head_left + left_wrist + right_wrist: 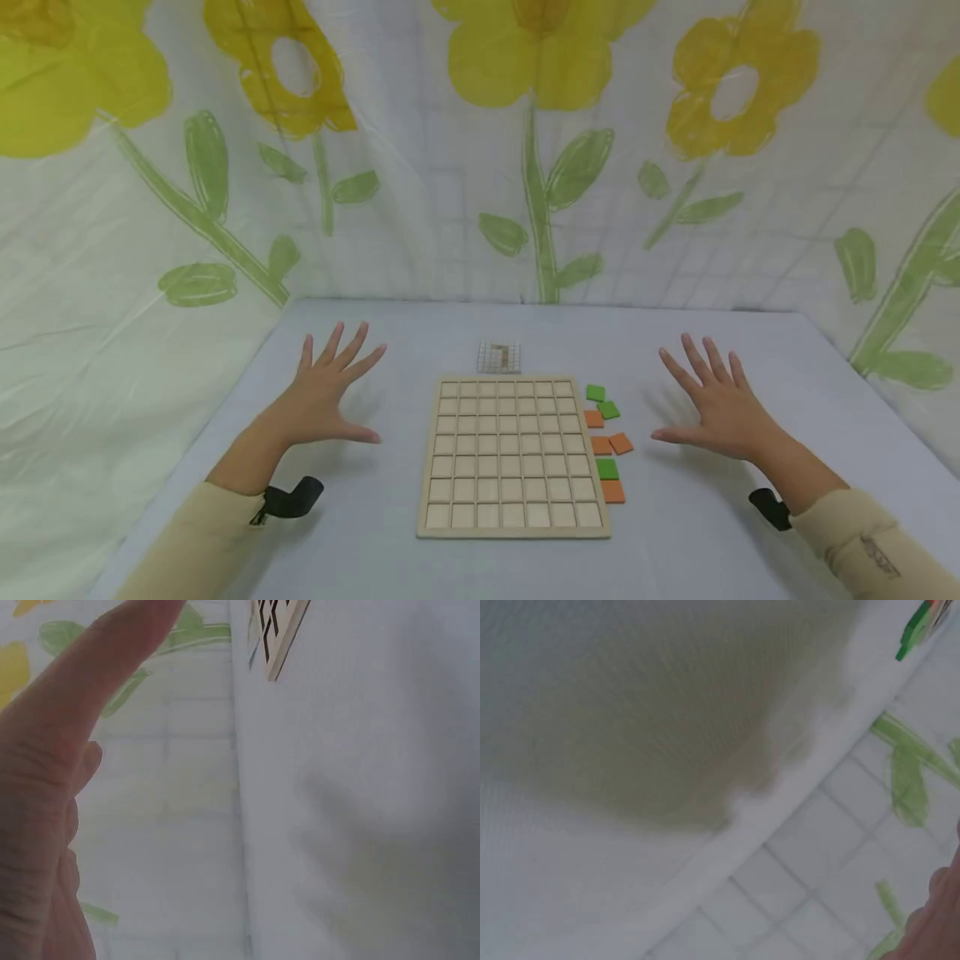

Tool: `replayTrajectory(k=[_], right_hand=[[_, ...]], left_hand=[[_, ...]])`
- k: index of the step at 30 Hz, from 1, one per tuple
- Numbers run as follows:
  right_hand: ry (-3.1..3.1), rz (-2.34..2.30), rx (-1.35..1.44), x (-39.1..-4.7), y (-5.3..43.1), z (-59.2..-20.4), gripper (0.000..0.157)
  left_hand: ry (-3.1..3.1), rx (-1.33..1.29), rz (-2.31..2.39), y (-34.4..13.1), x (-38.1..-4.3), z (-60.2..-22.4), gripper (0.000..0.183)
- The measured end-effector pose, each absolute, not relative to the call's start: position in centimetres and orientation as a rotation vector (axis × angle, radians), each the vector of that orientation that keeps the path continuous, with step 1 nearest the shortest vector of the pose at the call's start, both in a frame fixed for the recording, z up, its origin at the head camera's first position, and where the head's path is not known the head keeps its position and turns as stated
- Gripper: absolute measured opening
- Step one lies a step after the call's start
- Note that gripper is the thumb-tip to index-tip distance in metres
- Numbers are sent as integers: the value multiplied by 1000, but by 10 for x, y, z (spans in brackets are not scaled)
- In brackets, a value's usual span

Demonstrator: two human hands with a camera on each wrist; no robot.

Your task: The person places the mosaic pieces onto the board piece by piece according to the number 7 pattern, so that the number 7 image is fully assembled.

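A square wooden grid board (519,433) lies in the middle of the table, its compartments showing bare wood. Along its right edge are several small square tiles, among them a green tile (607,469) and an orange tile (612,492). Just behind the board is a small gridded card (498,357) with a tan pattern. To the board's left hovers my left hand (318,404), fingers spread and holding nothing. My right hand (723,412), also spread and holding nothing, is to the right of the tiles. In the left wrist view the thumb (67,705) shows large.
A white cloth covers the table (360,533). Behind it hangs a pale curtain (420,167) printed with yellow flowers and green stems. A black band piece (292,498) sits at the left wrist, and a similar black piece (769,508) at the right.
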State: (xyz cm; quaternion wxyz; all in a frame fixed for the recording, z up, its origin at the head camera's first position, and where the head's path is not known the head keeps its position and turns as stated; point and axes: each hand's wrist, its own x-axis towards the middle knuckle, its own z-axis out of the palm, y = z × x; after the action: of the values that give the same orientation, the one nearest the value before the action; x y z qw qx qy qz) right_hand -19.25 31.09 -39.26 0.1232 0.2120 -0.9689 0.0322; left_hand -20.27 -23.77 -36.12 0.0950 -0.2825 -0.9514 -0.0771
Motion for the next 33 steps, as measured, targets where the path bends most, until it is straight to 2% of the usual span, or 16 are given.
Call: replayTrajectory(k=[12, 25, 29, 33], right_hand=[[-2922, 352, 682, -167, 282, -398, 105], [-3077, 997, 612, -138, 248, -391, 92], [-3086, 1118, 615, -135, 242, -392, 81], [-3032, 1219, 712, -134, 242, -400, 60]], left_hand=[[-2821, -916, -170, -204, -209, -384, 117], [-2921, -965, -669, -170, -222, -408, 112], [-2996, -940, -818, -164, -224, -416, 107], [-3039, -900, -905, -161, -224, -423, 100]])
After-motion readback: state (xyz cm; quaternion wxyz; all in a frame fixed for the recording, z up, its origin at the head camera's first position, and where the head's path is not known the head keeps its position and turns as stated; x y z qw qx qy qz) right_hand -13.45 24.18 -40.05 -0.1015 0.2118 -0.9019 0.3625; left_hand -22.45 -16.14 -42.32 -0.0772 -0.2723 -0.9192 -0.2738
